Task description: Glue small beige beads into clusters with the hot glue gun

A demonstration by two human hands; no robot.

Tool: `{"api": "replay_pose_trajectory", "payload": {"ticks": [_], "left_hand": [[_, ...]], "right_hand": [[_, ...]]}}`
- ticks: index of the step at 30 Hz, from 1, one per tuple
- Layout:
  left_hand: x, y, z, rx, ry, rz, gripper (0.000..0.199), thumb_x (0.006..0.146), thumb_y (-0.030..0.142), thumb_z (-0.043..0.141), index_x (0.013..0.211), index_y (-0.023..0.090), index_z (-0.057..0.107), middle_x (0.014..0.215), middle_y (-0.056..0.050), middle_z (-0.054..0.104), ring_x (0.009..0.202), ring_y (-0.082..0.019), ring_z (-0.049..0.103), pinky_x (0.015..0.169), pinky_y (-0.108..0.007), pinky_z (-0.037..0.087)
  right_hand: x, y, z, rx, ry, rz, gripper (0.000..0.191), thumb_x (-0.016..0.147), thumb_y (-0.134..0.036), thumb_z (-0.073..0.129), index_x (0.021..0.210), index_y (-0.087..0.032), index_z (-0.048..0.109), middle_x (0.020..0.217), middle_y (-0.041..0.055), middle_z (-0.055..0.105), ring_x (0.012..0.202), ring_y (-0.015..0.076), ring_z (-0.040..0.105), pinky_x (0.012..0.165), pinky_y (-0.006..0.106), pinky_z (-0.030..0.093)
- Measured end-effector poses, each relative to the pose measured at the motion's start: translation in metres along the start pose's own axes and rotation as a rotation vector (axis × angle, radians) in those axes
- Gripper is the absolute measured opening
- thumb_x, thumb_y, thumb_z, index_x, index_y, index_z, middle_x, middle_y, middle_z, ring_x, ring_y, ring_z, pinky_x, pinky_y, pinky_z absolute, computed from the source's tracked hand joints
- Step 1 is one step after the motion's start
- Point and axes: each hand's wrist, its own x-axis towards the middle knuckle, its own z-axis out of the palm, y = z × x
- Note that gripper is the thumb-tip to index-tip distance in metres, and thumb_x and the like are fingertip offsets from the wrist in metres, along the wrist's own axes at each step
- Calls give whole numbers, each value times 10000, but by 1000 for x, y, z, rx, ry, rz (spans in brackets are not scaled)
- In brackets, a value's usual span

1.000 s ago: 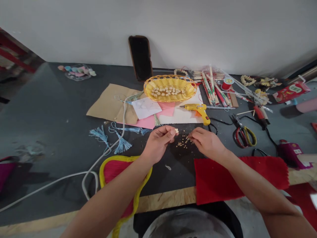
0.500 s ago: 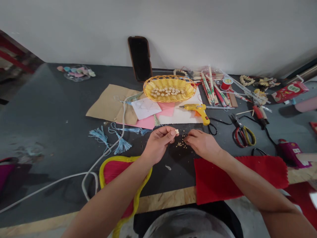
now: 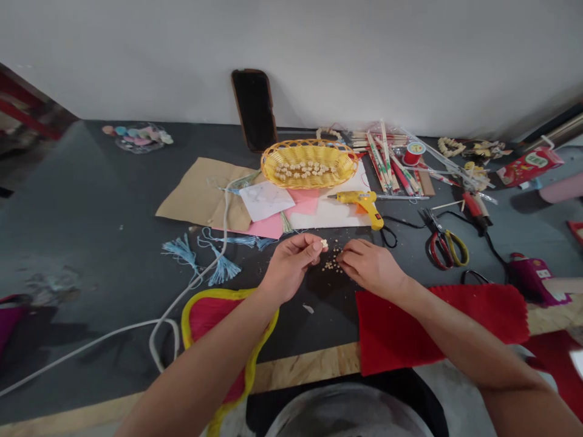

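Dozens of tiny cream-coloured bits (image 3: 332,266) lie on the dark bench (image 3: 113,255) between the hands. The left hand (image 3: 289,267) pinches one small piece (image 3: 323,243) in a narrow grip of thumb and forefinger; the right hand (image 3: 371,267) curls narrowly at the bits' edge, its hold unclear. A yellow woven basket (image 3: 291,145) of similar pieces sits beyond, beside a hot glue gun (image 3: 357,200).

Tiny pale piece (image 3: 323,243), too small to identify
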Motion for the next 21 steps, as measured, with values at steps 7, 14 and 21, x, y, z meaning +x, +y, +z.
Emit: {"api": "replay_pose_trajectory", "payload": {"ticks": [7, 14, 21], "left_hand": [[-7, -1, 5, 122, -67, -80, 241, 660, 348, 824, 719, 138, 725, 648, -4, 615, 579, -79, 465, 563, -224, 340], [-10, -4, 5, 118, -127, -114, 194, 689, 317, 810, 737, 147, 729, 669, 0, 611, 607, -87, 464, 589, -229, 340], [-9, -7, 3, 149, -158, -75, 158, 731, 300, 782, 753, 155, 723, 690, 4, 612, 628, -90, 470, 622, -231, 355]], "right_hand": [[-9, -10, -12, 484, 456, 115, 89, 886, -165, 588, 876, -182, 674, 853, 48, 651, 747, 127, 645, 682, 243, 560], [-8, -19, -12, 477, 586, 97, 103, 891, -160, 606, 904, -206, 698, 844, 41, 657, 758, 132, 649, 672, 247, 566], [-7, -17, -6, 439, 597, 38, 93, 871, -139, 638, 914, -173, 713, 843, 59, 652, 768, 138, 651, 699, 259, 566]]}}
